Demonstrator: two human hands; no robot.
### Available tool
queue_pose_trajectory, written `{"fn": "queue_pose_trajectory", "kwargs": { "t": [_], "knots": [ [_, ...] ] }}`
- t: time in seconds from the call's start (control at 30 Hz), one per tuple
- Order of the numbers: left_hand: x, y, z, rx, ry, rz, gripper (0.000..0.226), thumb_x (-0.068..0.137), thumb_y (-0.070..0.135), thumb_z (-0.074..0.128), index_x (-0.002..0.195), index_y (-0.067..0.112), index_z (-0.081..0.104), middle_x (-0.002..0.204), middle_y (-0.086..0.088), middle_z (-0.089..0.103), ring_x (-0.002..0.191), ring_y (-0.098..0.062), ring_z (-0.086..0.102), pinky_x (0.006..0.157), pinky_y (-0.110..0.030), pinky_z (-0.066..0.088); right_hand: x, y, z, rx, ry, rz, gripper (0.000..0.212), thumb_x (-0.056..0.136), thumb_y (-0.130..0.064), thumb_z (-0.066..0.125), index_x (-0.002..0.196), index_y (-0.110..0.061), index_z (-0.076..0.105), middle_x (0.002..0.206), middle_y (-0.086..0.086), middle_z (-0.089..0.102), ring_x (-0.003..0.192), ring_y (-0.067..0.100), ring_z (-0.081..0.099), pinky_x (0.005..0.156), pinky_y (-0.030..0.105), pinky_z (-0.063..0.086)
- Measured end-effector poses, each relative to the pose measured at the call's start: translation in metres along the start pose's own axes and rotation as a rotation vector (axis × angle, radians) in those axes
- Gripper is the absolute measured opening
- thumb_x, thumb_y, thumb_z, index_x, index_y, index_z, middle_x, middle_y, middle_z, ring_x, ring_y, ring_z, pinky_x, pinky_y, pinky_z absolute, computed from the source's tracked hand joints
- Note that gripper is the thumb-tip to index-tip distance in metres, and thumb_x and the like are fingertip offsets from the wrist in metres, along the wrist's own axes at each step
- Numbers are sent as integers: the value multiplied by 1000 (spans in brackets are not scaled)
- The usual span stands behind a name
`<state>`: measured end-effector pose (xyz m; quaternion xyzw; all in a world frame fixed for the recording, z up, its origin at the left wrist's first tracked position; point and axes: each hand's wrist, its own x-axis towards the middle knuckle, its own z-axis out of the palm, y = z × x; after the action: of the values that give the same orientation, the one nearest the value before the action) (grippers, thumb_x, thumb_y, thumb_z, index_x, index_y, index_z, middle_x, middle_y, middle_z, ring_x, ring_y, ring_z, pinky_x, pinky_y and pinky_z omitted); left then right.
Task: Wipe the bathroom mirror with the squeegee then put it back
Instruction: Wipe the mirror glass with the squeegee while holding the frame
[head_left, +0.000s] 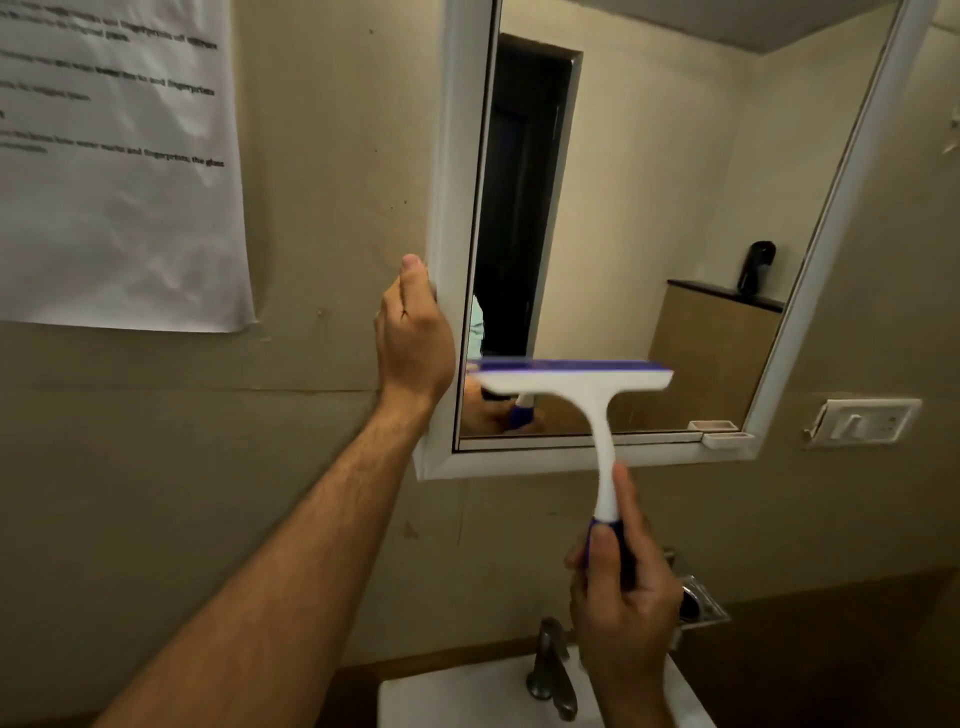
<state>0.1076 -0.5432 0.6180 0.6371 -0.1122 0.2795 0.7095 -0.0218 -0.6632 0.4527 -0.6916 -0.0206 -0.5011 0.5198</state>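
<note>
Where the wall runs off to the far left, I see a sheet of printed paper (117, 161) stuck to the beige surface, its text too blurred for me to read. Moving right, my left hand (415, 332) reaches up from a bare forearm and wraps around the left edge of the mirror's white frame (452, 208), thumb pointing up along the frame and fingers hidden behind it. The mirror (649, 208) hangs tilted in my view and reflects a dark doorway and a shelf with a dark object on it. Low on the glass sits the squeegee (582, 384): its blue-edged blade lies roughly level against the lower part of the mirror, blurred along its length, and its white neck runs down across the bottom frame. My right hand (623, 587) is closed around the squeegee's blue grip, index finger stretched up along the white neck. Below that hand I see a metal tap (550, 670) standing on the white basin (467, 696). Further right, a white wall switch (865, 422) sits just beside the mirror's lower right corner.
</note>
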Motion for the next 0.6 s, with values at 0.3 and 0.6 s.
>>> {"fn": "queue_pose_trajectory", "kwargs": {
  "t": [0.3,0.6],
  "knots": [
    [-2,2,1,-34,-21,-26,35,106,36,22,86,28,50,82,15,49,78,6,51,80,-17,43,7,-2,13,10,5,-36,47,93,-33,47,138,-47,42,66,7,54,48,16,44,43,29,44],
    [-7,6,-2,-19,-8,-19,46,106,34,21,131,10,51,112,5,50,105,-5,48,98,-24,36,-7,0,-6,13,-19,33,48,92,-37,48,138,-49,43,68,7,54,51,15,46,44,29,45]
  ]
}}
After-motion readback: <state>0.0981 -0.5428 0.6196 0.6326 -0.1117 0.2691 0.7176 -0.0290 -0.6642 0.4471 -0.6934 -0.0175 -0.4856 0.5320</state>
